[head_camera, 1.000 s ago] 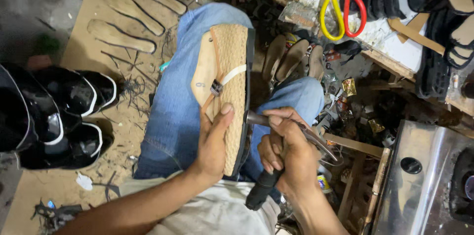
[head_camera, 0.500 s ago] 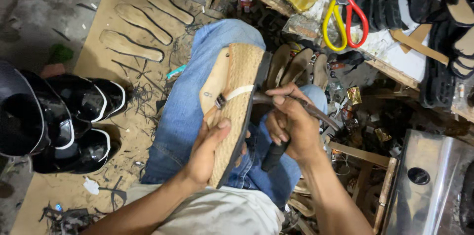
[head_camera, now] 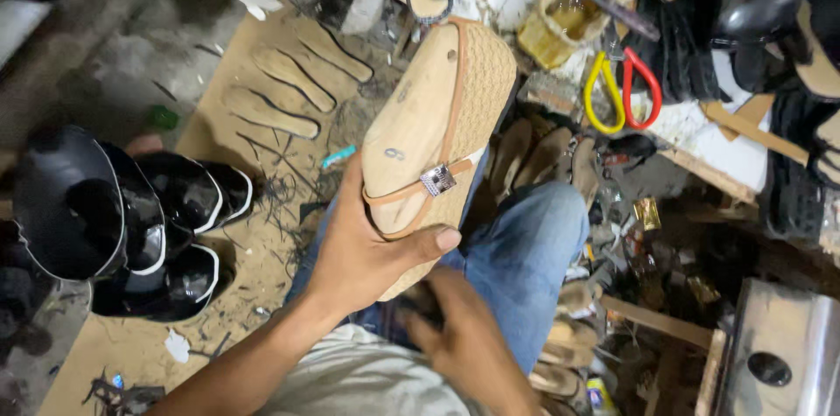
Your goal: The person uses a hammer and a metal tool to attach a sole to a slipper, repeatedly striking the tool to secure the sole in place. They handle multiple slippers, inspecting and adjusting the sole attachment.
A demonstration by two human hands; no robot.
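From the head camera I look down at my lap. My left hand [head_camera: 363, 254] sits at the centre of the frame, its fingers [head_camera: 420, 241] clenched around the near end of a tan sandal [head_camera: 437, 118], thumb lying across the woven edge. The sandal sits up and to the right of my palm, above my knees. Its long axis runs from the hand toward the upper middle of the frame, far end tilted right. The smooth sole faces left; the woven side faces right. A thin strap with a small metal buckle [head_camera: 437, 180] crosses it just above my thumb.

My right hand [head_camera: 468, 337] is lower, at bottom centre, blurred, just under the sandal's near end. I cannot tell whether its fingers are holding anything. The left hand is the one on the sandal; the right is near but apart.

Blue jeans [head_camera: 525, 250] cover my legs. Black shoes [head_camera: 149, 223] sit at the left on the floor, beside flat cut-out soles [head_camera: 280, 92]. At upper right, scissors with yellow and red handles [head_camera: 621, 88] lie near an open yellowish tub [head_camera: 564, 22] of what looks like glue.
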